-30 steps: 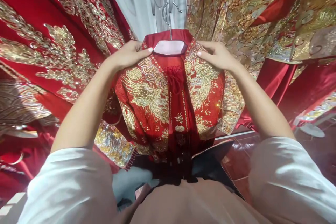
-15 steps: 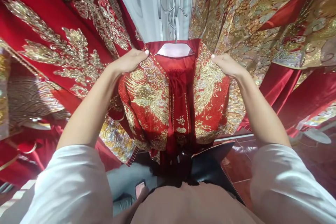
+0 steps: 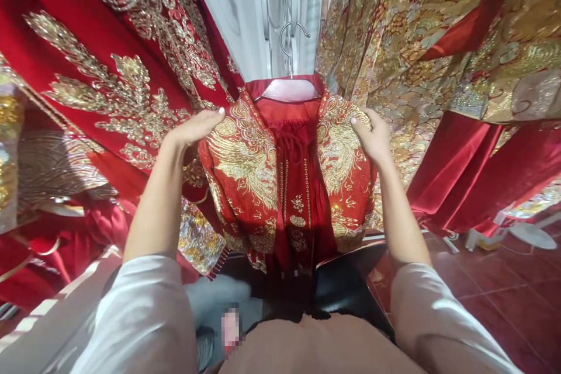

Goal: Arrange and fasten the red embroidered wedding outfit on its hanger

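Observation:
A red jacket (image 3: pixel 243 172) with gold phoenix-like embroidery hangs open at the front before me, on a hanger (image 3: pixel 287 49) with a metal hook. My left hand (image 3: pixel 195 128) grips its left shoulder, thumb in front and fingers hidden behind the cloth. At the opposite shoulder, my right hand (image 3: pixel 374 137) is closed on the jacket, its thumb on the gold embroidery. Inside the jacket's opening shows a dark red inner garment (image 3: pixel 299 187) with a tied cord and small gold motifs. The hook's end points right, above the collar.
Red cloth with beaded gold leaves (image 3: pixel 127 76) hangs at left. Gold sequinned garments (image 3: pixel 407 41) hang at right. Pale curtain-like cloth (image 3: pixel 223 0) is behind. Below lies a dark, flat-sided object (image 3: pixel 346 280), and red tiles (image 3: pixel 495 286) cover the floor.
The jacket and hanger sit slightly lower in view. My hands have slid outward and down along the jacket's shoulders, away from the collar, and my right forearm has swung inward.

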### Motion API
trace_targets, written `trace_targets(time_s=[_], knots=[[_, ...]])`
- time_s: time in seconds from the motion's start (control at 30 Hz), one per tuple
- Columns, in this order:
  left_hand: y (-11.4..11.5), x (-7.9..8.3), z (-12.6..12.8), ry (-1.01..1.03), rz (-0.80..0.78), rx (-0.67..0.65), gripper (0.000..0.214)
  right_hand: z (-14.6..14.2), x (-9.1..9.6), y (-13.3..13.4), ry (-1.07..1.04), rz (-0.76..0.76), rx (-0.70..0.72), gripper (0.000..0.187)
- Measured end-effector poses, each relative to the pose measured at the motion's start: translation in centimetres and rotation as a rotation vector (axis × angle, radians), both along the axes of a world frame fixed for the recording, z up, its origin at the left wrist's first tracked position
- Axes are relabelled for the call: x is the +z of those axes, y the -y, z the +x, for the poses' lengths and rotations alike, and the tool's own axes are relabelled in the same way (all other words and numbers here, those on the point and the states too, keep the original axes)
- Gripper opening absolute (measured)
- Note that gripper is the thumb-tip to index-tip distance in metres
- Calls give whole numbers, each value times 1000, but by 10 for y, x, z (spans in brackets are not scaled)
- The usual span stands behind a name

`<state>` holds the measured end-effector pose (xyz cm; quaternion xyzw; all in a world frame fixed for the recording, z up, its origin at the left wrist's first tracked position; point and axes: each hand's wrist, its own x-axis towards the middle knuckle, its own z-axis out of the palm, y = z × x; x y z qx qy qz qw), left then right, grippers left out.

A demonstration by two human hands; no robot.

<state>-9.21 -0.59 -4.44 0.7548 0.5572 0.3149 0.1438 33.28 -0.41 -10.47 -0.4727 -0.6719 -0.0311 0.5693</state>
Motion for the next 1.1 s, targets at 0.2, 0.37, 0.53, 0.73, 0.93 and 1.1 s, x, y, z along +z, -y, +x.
trace_targets(time_s=[0.2, 0.37, 0.53, 0.73, 0.93, 1.1], knots=[[42, -55, 58, 65, 770, 409, 47, -66, -81, 72, 26, 60, -518, 77], [78, -157, 124, -19, 687, 446, 54, -83, -131, 88, 232, -125, -462, 56], [99, -174, 124, 189, 496, 481, 14, -62, -103, 127, 47, 57, -458, 31], [156, -139, 147, 284, 512, 206, 16, -143, -94, 150, 238, 26, -107, 22], [136, -154, 162, 205, 448, 174, 18, -146, -132, 90, 183, -321, -150, 40], [116, -197, 144, 358, 561, 172, 23, -110, -165, 116, -72, -224, -299, 42]])
